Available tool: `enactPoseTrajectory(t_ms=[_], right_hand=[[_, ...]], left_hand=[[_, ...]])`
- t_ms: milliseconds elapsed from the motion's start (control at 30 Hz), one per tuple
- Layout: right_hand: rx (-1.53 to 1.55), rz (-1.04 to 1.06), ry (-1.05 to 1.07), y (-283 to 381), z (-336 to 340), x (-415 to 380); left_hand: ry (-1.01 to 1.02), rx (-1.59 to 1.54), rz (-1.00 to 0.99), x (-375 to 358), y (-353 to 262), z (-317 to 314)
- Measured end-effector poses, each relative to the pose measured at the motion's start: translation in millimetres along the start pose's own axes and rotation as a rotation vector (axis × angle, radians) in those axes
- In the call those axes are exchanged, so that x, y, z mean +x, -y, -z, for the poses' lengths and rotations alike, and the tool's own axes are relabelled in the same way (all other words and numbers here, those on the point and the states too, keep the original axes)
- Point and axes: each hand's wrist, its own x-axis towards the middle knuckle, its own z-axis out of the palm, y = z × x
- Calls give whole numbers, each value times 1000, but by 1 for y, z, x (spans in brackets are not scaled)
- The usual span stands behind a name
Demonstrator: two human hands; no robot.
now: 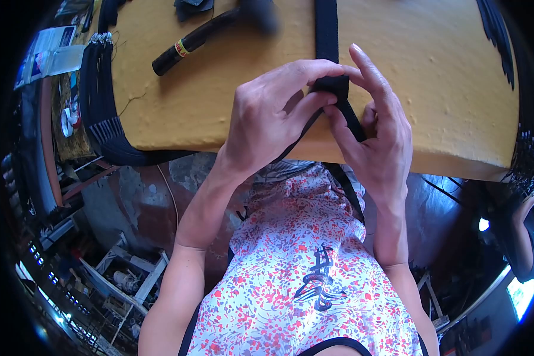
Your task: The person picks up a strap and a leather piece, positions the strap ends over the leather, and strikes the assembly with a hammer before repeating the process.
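A black webbing strap [326, 35] runs from the far side of the yellow-covered table down to my hands, where it is folded over. My left hand [267, 113] is closed, pinching the fold between thumb and fingers. On the other side, my right hand [378, 127] has its thumb and a fingertip against the same fold, with another finger stretched upward. Below the fold, lengths of strap hang toward the table's front edge. The inside of the fold is hidden by my fingers.
A black-handled mallet [199, 37] with a yellow and red label lies on the yellow table [178, 113], its head blurred. Bundles of black straps [98, 89] hang at the left edge, and more [497, 35] lie far right. A person's arm [521, 222] shows at right.
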Motion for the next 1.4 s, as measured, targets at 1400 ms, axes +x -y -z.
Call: enactPoseTrajectory(t_ms=[1400], right_hand=[[16,-41,71,1,5,1]], left_hand=[[-89,25,364,9,-10,-1]])
